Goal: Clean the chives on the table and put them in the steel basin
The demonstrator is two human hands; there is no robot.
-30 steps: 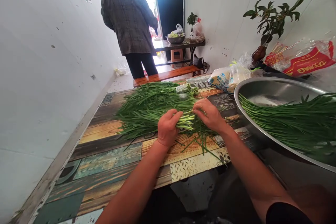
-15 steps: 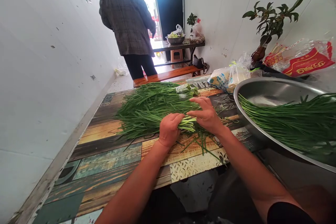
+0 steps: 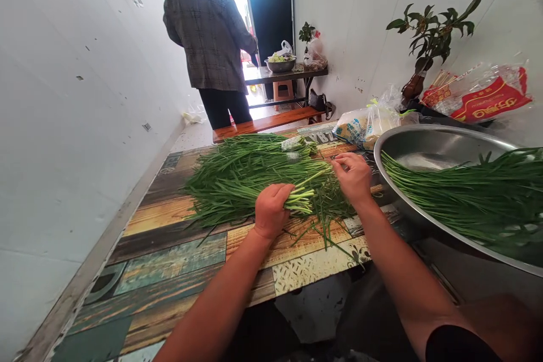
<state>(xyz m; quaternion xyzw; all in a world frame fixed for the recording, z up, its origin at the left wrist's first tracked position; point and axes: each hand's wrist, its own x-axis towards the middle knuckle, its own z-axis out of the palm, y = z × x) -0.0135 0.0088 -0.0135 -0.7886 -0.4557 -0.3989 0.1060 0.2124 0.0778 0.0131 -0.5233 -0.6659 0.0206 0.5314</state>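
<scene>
A big pile of green chives (image 3: 241, 172) lies across a table (image 3: 169, 260) with a patchwork wood-print top. My left hand (image 3: 271, 209) is closed around a bunch of them near their pale cut ends (image 3: 302, 199). My right hand (image 3: 354, 176) is just right of that bunch, fingers pinched on a single chive stalk (image 3: 316, 176) that slants up out of the bundle. A wide steel basin (image 3: 428, 150) at the right holds more chives (image 3: 466, 192) laid lengthwise.
A person in a checked jacket (image 3: 212, 34) stands at the far end by a doorway. A wooden bench (image 3: 271, 121), a far table with a bowl (image 3: 282, 63), plastic bags (image 3: 367, 123), a red packet (image 3: 487, 103) and a potted plant (image 3: 428, 39) line the right wall.
My right hand has moved right and away from the bunch, drawing one chive stalk out of it. My left hand keeps its grip. The person at the back has shifted slightly.
</scene>
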